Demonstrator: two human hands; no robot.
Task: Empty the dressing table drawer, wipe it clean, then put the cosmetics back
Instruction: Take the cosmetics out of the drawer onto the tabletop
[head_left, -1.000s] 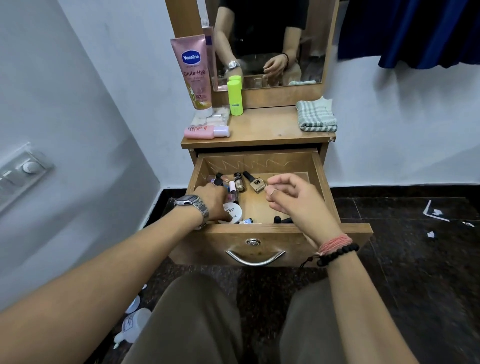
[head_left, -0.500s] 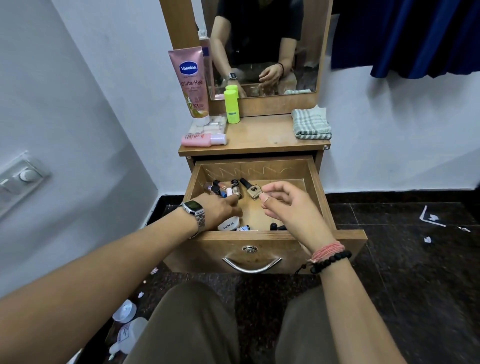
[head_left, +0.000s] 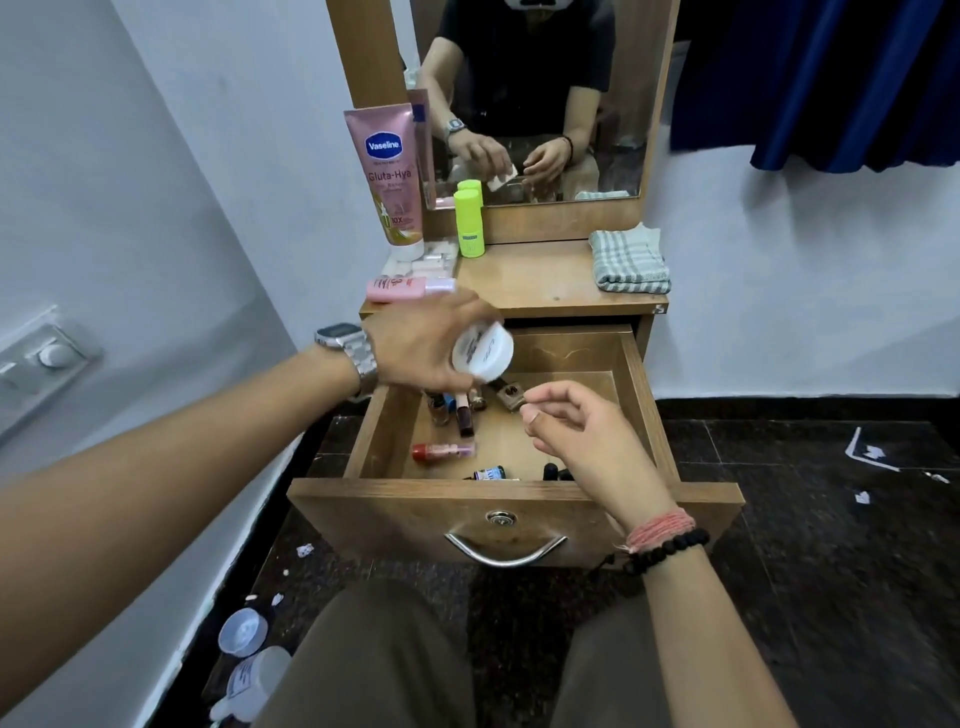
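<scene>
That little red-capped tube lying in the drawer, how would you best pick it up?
Pinch the red-capped tube across its middle, coming straight down from above. It lies flat on its side on the drawer floor, lengthwise left to right, with bare wood in front and behind, so fingers probably fit on both long sides. The free right hand is nearest.

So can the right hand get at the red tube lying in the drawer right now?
Probably yes. The right hand is empty above the open drawer, and the red tube lies uncovered just to its left. The left hand holds the white jar higher, out of the way.
</scene>
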